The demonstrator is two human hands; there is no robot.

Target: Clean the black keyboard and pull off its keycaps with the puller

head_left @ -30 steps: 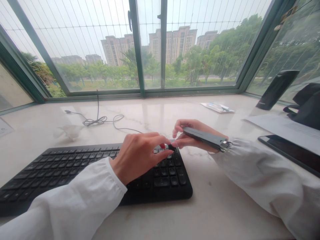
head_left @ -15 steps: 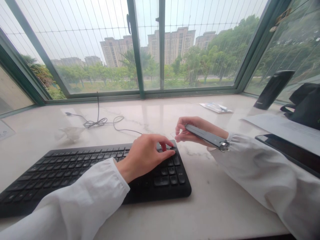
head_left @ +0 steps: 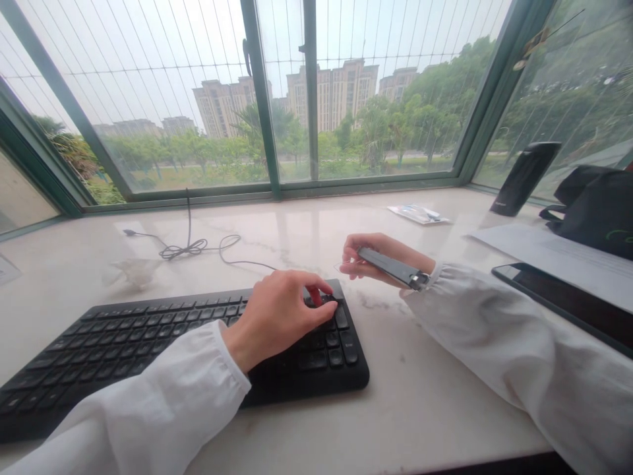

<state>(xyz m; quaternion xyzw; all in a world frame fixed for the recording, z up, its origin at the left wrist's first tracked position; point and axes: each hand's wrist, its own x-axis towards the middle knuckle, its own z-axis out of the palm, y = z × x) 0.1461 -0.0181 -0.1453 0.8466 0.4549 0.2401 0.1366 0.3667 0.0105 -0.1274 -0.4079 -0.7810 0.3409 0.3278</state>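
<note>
The right hand (head_left: 373, 243) is closed around a flat grey bar (head_left: 390, 267) with a metal clip (head_left: 419, 281) at one end, and a thin clear sliver (head_left: 343, 266) shows at its fingertips. The left hand (head_left: 274, 320) curls narrowly over the top right keys of a black keyboard (head_left: 316, 359), which lies on the marble surface (head_left: 405, 402) just below the bar. The left fingers hide the keys beneath them, so nothing shows whether any key has been moved or whether that hand holds anything, and the sliver is too faint to make out.
</note>
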